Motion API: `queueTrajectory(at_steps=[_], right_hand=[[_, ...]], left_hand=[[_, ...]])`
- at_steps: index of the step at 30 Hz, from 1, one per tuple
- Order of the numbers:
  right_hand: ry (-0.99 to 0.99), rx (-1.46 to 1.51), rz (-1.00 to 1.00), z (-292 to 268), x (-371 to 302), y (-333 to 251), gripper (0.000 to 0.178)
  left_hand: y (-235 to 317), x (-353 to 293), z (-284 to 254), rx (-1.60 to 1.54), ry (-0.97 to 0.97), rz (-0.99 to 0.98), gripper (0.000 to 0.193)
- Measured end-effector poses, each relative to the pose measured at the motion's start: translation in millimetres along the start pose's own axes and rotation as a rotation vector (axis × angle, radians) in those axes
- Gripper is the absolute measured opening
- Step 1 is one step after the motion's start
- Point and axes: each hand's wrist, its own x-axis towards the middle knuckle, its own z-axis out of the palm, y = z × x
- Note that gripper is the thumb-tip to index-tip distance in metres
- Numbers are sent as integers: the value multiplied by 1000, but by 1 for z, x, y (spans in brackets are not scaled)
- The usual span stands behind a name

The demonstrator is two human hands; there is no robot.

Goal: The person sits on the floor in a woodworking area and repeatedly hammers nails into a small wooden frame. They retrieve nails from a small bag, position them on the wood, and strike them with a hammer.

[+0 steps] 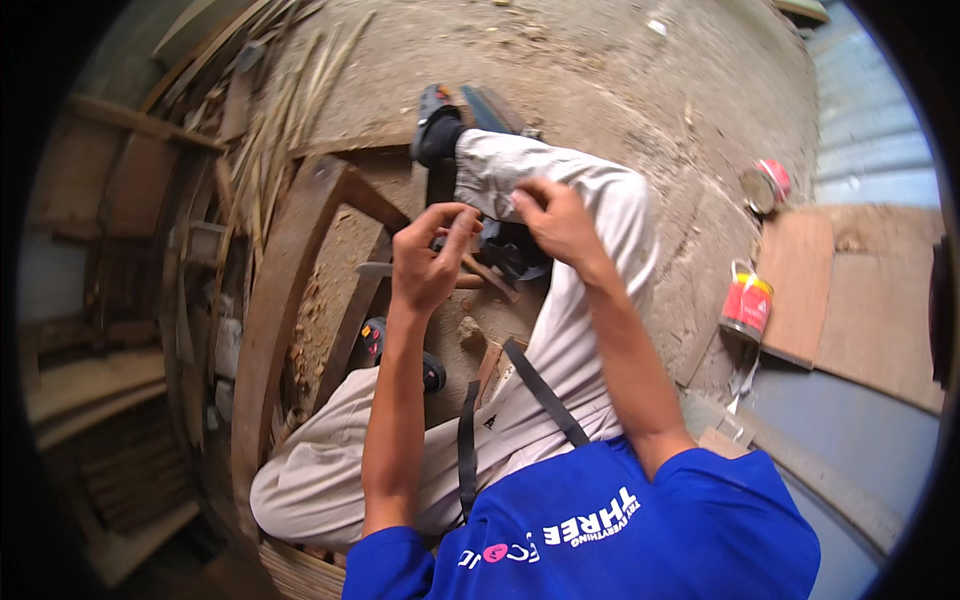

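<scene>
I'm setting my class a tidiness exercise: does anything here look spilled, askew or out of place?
Small pale wood-like chips lie scattered beside the dark brown wooden frame, as if spilled. Long thin pale wooden strips at upper left look untidy, jumbled at different angles.

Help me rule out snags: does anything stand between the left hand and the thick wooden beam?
Yes, in this view: a grey blade beside the left hand and a narrower wooden bar, both right of the thick wooden beam. Depth is unclear.
</scene>
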Motion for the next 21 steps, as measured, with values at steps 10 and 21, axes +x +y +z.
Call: queueTrajectory(at_steps=[10,21], right_hand=[[281,54,271,-138,-67,101,26],[183,-596,502,5,-116,325,18]], left_hand=[[88,30,138,-286,-467,177,18],[64,17,137,438,-367,62,16]])
